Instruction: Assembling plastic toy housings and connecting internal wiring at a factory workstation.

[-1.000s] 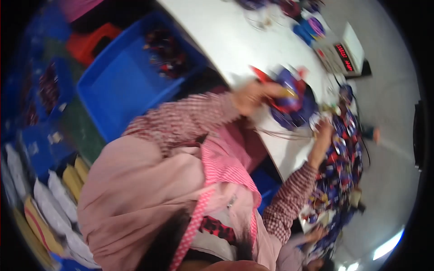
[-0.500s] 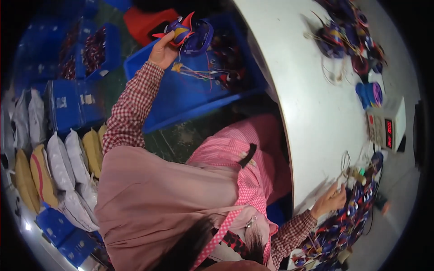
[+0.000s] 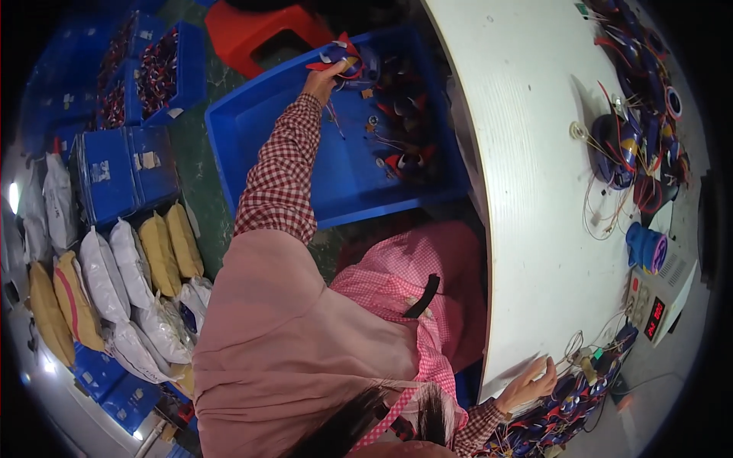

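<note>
My left hand (image 3: 324, 81) grips a purple toy shell (image 3: 343, 59) with red pointed fins and a yellow patch, and thin wires hang below it. The shell is held over the far part of a blue bin (image 3: 279, 172). Similar purple-and-red shells (image 3: 410, 159) with wires lie along the bin's right side. On the right, my right hand (image 3: 532, 384) rests low over the white table (image 3: 534, 229), its fingers loosely bent and apart, with nothing visible in them. Beside it is a pile of small purple, red and white parts (image 3: 569, 408).
More wired shells (image 3: 618, 149) stand at the table's far right. A blue spool (image 3: 646, 248) sits by a box with a red digital display (image 3: 660, 294). Left are filled sacks (image 3: 103, 275) and blue crates (image 3: 114, 172); a red stool (image 3: 263, 30) stands behind the bin.
My left hand has carried the shell right and slightly down, over the bin. My right hand has drawn back toward the near table edge. The view has shifted.
</note>
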### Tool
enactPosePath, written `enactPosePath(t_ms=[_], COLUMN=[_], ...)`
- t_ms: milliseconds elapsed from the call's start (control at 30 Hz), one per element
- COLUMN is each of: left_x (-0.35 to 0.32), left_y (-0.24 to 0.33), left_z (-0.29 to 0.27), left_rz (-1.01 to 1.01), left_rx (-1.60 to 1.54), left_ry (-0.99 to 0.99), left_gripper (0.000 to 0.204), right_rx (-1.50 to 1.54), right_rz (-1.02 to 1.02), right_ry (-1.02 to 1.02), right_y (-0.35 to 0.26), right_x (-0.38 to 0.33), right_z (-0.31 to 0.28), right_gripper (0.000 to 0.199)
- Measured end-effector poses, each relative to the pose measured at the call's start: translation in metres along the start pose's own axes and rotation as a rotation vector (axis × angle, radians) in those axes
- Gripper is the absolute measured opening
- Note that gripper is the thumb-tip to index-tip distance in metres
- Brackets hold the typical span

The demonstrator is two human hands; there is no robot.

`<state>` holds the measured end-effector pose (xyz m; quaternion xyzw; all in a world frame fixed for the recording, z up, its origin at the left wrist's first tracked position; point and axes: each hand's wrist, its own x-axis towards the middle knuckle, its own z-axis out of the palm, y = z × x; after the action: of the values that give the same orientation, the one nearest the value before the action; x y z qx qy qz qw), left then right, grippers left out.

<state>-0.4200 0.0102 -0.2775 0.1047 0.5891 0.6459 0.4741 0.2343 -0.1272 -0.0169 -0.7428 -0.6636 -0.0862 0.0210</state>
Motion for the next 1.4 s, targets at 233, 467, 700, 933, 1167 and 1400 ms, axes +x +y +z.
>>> enactPosePath(t_ms=[233,467,700,933,1167,1400], left_x=[0.001,0.013,-0.009,-0.068,-0.055,-0.021], left_y=[-0.032,-0.058,-0.065,-0.092,-0.088,-0.047], left_z=[-0.039,-0.066,-0.047,-0.056,-0.046,-0.034], left_rz=[-0.097,-0.075,0.138,0.081,-0.063,0.550], left_rx=[0.034,0.233,0.876,0.990,1.196,0.963], left_ry=[0.129,0.168,0.472,0.492,0.426,0.459], left_gripper=[0.044,0.044,0.054,0.067,0.049,0.040], right_rx=[0.184,0.220,0.254,0.291,0.335,0.313], right_rz=[0.126,0.128,0.131,0.159,0.138,0.121], right_ry=[-0.050,-0.027,0.005,0.046,0.062,0.068], right_y=[-0.022,-0.025,-0.028,-0.030,-0.035,-0.032], right_x=[0.003,0.002,0.002,-0.004,-0.004,0.000], right_z=[0.003,0.009,0.012,0.014,0.017,0.018], right_gripper=[0.036,0.038,0.040,0.041,0.042,0.041])
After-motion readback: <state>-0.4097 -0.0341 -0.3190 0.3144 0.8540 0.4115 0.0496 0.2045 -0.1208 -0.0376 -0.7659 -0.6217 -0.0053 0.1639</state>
